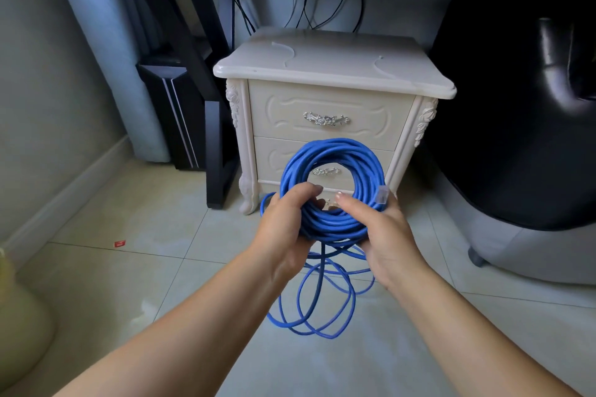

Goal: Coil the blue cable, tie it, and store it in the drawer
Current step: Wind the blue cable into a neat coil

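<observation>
A thick ring of blue cable (332,151) is held upright in front of a cream nightstand (329,74). My left hand (287,226) grips the ring's lower left, fingers curled through its middle. My right hand (383,235) grips the lower right, with the clear plug end (382,195) sticking up by the thumb. Several loose loops of the same cable (309,309) hang down and lie on the tiled floor below my hands. Both nightstand drawers, the upper (325,113) and the lower one behind the coil, are closed.
A black desk frame (206,80) and computer tower (171,113) stand left of the nightstand. A black chair on a grey base (529,171) fills the right. Dark wires hang behind the nightstand. A small red scrap (120,244) lies on the floor.
</observation>
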`<action>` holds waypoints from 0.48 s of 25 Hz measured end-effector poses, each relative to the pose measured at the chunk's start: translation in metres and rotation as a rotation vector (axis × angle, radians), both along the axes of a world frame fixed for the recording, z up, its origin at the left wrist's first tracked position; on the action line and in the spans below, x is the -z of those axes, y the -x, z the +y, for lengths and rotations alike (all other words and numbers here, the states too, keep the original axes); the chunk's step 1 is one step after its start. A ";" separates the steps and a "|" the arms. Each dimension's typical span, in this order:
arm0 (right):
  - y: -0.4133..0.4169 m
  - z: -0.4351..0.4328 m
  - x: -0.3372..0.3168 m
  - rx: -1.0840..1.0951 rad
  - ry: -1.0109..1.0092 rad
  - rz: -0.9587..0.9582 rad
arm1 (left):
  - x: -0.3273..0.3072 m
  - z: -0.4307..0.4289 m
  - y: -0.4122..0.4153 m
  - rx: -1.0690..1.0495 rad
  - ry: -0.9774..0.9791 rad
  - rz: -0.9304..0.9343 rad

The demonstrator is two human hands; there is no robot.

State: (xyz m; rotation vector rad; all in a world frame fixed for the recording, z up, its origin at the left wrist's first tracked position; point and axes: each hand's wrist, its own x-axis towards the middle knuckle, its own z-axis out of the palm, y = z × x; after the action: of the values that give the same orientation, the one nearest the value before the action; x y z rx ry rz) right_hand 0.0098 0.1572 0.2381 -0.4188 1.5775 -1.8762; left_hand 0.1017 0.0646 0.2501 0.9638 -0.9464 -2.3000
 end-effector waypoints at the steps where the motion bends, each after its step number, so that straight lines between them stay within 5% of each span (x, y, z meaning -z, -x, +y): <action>1: 0.002 0.000 0.001 0.056 -0.026 -0.017 | -0.001 0.000 0.000 0.059 0.087 -0.034; 8: 0.021 0.008 -0.019 0.091 -0.062 0.021 | -0.024 -0.018 -0.008 0.307 0.596 -0.124; 12: 0.020 0.014 -0.021 0.062 -0.082 -0.068 | -0.026 -0.028 -0.008 0.273 0.405 -0.100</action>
State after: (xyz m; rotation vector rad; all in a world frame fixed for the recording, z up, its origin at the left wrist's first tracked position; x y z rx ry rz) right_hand -0.0098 0.1712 0.2592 -0.2704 1.6324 -1.8442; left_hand 0.1100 0.0370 0.2763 0.8192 -1.5967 -2.1554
